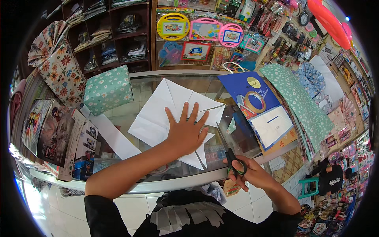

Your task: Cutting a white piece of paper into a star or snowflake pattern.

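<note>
My left hand (186,130) lies flat with its fingers spread on a folded sheet of white paper (157,106) on the glass counter. The paper has creases and slits, with pointed flaps at its right and lower edges. My right hand (248,171) grips black-handled scissors (226,145) just right of the paper, the blades pointing up and left. The blades look closed or nearly so. A white paper strip (115,136) lies to the left of the sheet, and a small patterned scrap (231,125) lies beyond the scissor blades.
A green daisy-wrapped box (108,89) and a floral wrapped package (63,71) stand left, above printed boxes (56,133). At right lie a blue gift bag (242,86), a tape roll (255,101) and patterned wrapping sheets (299,109). A person (331,179) is by a green stool (308,188).
</note>
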Available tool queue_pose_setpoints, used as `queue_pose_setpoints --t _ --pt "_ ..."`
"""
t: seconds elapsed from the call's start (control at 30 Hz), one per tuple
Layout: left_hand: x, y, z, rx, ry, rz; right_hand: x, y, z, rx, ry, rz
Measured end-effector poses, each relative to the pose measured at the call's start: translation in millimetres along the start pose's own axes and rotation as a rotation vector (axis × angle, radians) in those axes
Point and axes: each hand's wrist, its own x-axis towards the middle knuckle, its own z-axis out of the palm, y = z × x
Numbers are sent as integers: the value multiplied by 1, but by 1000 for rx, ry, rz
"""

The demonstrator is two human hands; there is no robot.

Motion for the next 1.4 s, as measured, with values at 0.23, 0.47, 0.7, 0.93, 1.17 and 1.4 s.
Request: queue_pose_setpoints --t 0.23,0.47,0.7,0.93,1.17,1.4 --pt "0 1 0 1 4 0 0 0 0 -27 12 1" --pt "1 1 0 -9 -23 -10 0 0 1 -24 26 6" --pt "1 1 -1 -4 -39 -16 0 1 1 -17 13 -1" --pt "1 1 -1 -19 -41 -19 -1 -2 3 -40 17 -8" --pt "1 1 1 -3 -33 -19 -1 -3 7 -82 58 9" --pt "1 1 1 2 -20 -11 4 -9 7 -49 48 10"
